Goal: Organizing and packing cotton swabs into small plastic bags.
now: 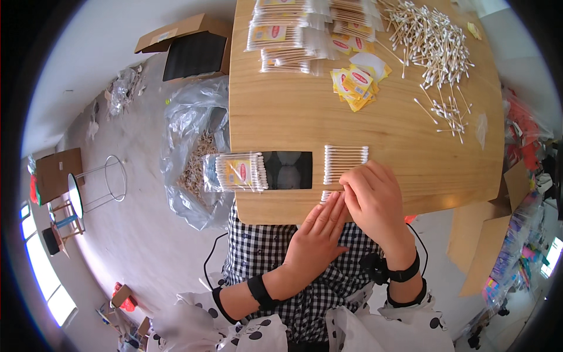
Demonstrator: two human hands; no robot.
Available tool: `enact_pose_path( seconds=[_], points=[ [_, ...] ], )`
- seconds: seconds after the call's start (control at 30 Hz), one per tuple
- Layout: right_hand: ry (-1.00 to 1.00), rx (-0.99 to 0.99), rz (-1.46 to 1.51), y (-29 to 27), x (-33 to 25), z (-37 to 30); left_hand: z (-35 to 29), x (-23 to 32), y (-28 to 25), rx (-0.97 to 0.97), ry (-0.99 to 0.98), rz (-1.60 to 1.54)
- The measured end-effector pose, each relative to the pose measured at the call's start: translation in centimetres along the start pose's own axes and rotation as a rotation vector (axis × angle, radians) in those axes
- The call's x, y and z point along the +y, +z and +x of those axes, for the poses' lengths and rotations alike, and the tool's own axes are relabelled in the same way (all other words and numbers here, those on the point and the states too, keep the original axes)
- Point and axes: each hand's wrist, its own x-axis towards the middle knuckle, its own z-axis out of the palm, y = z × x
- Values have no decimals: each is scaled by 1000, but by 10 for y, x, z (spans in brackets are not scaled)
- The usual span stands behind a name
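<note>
Aligned row of cotton swabs (345,162) lying flat near the front edge of the wooden table (293,111), just right of a dark phone-like slab (287,170). Right hand (375,196) curled over the row's near end, fingertips pinching or pressing a few sticks; exact grip hidden. Left hand (319,232) flat, fingers together, resting at the front edge against a second small row (324,195), touching the right hand.

Risks, as judged: rows sitting close to the front edge, so a slip of either hand likely to push sticks off onto the lap. Filled swab packet (236,172) overhanging the left edge, liable to tip toward the plastic bag (193,146) below. Loose swab heap (431,41) at the far right corner prone to rolling into the working zone.

Open room: bare wood across the table's middle, between near rows and the packed bags (287,32) and yellow labels (356,82) at the far edge. Little margin at the front edge.
</note>
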Motion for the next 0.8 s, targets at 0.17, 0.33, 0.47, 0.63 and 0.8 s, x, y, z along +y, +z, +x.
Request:
enact_pose_path(
  seconds=[0.17,0.33,0.47,0.63,0.8],
  points=[
    [-120,-109,-76,1,0,9,-2,1,0,-9,2,17],
    [-148,-242,-133,-5,-4,20,-3,0,2,-9,22,28],
    [-186,-261,-89,-15,-5,28,-2,-1,2,9,42,34],
    [301,-288,526,-35,-19,8,-5,-1,4,-90,23,96],
    [550,-271,1091,-41,-23,-9,-6,-2,7,-34,33,84]
  ],
)
